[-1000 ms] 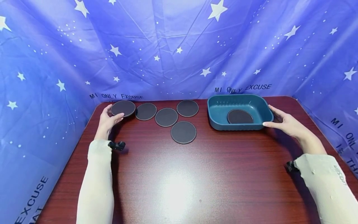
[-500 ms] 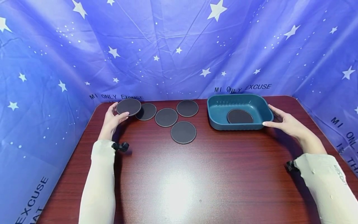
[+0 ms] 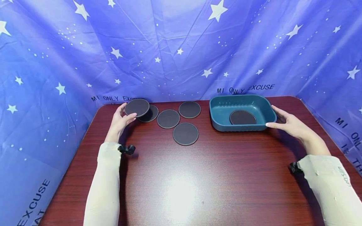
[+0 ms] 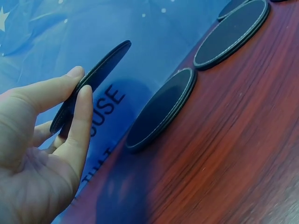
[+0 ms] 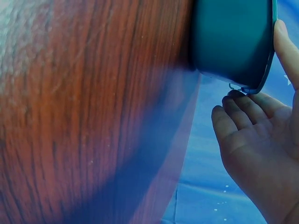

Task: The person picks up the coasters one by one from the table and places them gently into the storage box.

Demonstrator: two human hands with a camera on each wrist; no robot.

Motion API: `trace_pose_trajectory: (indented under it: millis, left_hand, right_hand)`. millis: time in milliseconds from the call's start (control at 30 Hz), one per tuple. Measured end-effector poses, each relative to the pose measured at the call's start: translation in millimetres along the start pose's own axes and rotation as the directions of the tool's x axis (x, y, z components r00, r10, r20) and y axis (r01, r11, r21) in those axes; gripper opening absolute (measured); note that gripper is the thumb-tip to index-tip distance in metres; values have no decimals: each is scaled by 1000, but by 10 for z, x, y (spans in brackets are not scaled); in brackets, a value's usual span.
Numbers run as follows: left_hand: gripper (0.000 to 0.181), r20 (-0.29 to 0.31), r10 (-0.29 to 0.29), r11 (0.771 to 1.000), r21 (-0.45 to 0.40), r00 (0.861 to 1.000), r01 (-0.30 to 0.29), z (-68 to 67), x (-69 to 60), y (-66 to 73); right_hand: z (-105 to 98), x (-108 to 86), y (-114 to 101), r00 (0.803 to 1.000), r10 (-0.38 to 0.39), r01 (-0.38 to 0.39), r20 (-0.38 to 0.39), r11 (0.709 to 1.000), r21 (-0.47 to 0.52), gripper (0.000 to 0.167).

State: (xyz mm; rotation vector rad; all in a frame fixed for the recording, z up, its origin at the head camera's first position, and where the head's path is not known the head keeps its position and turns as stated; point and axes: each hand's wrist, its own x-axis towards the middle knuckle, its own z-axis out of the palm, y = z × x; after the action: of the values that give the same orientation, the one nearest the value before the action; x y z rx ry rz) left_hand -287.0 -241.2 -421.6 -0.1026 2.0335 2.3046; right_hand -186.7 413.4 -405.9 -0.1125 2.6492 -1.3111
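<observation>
In the head view, my left hand [image 3: 120,124] pinches a round black coaster [image 3: 137,107] by its edge, thumb on the near side. The coaster is raised off the table and partly overlaps another black coaster [image 3: 151,114] lying below it. The left wrist view shows the held coaster [image 4: 91,84] tilted between the fingers, apart from the tabletop. At the right, my right hand [image 3: 288,124] holds the right end of a teal rectangular basin [image 3: 261,128], its thumb at the near corner. Inside the basin lies a black coaster [image 3: 242,117].
Three more coasters lie flat mid-table: a left one [image 3: 168,119], a back one [image 3: 189,109] and a front one [image 3: 185,134]. They rest on a glossy reddish-brown wooden table [image 3: 226,175]. A blue star-patterned cloth [image 3: 181,72] hangs behind the back edge and along both sides.
My left hand has moved to the right with the pinched coaster, which has risen and now covers part of the neighbouring one. The right hand and the basin have stayed in place.
</observation>
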Motion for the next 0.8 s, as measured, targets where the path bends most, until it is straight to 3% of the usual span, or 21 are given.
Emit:
trace_pose_trajectory:
  millis: [467, 800]
  left_hand:
    - [84, 79, 3, 1000, -2, 997, -3, 242, -14, -86]
    - [84, 148, 32, 999, 8, 988, -34, 537, -1, -39]
  right_hand:
    - [15, -7, 7, 1000, -21, 21, -5, 1000, 13, 86]
    - [2, 9, 13, 1000, -12, 12, -3, 1000, 10, 87]
